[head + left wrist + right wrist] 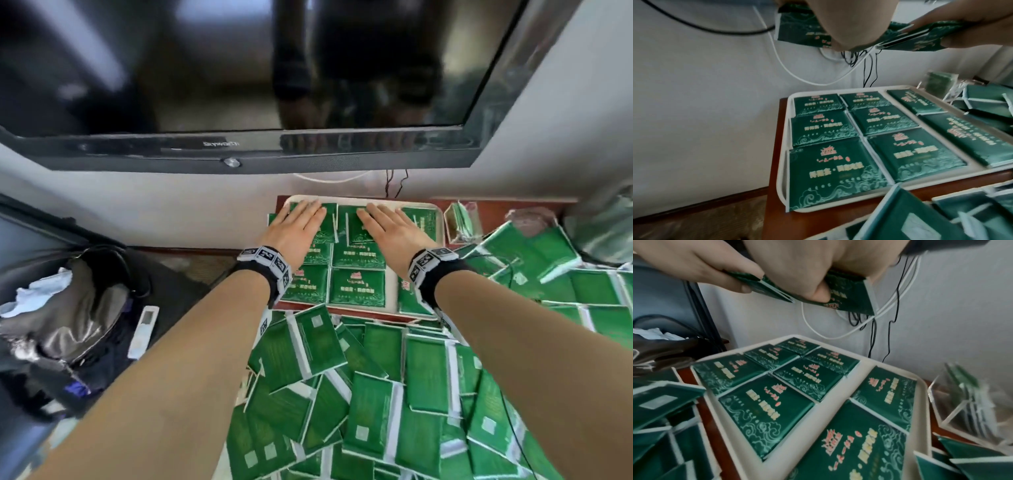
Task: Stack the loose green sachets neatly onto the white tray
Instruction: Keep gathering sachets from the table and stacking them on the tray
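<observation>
Green sachets (849, 293) pinched thumb-under in the right hand (390, 229), a few more gripped likewise in the left hand (296, 228), both held just above the far row of the tray (784, 146), with the loose pile (376, 377) near and to the right. Lower flat, square each edge to the grid (885, 120) already laid, and slide the thumbs out only once a far edge rests. Best kept clear of the rim, so nothing tilts or rides onto a neighbour.
</observation>
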A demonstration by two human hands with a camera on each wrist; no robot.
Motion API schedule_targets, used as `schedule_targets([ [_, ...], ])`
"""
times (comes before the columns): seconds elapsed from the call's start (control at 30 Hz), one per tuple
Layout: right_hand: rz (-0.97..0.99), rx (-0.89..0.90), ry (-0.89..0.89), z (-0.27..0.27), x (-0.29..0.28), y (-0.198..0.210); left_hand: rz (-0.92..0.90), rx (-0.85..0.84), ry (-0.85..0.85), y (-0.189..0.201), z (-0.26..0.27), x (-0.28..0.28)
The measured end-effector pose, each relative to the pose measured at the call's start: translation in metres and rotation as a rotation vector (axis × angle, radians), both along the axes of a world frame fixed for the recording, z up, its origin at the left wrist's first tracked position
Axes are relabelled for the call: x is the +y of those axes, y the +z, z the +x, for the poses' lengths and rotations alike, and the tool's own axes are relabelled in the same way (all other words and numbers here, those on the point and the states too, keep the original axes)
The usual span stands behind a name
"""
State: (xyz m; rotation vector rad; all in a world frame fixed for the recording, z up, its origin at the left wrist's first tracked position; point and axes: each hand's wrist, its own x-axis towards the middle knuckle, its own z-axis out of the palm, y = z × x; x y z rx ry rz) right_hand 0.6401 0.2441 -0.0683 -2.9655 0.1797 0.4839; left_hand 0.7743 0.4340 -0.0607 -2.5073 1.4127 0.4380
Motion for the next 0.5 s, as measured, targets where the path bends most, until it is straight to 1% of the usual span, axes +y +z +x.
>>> schedule_targets([
  [0.13, 0.014, 0.075, -0.037, 0.027, -0.002, -0.040, -0.011, 0.051, -0.008, -0.044, 0.035, -0.002],
  [0.23, 0.005, 0.112, -0.060, 0.042, -0.005, -0.061, -0.016, 0.090, -0.032, -0.068, 0.055, -0.008],
  [0.33, -0.010, 0.140, -0.087, 0.055, -0.012, -0.076, -0.037, 0.109, -0.044, -0.084, 0.072, -0.020],
  [0.5, -0.051, 0.151, -0.101, 0.075, -0.024, -0.088, -0.066, 0.119, -0.078, -0.099, 0.086, -0.039],
])
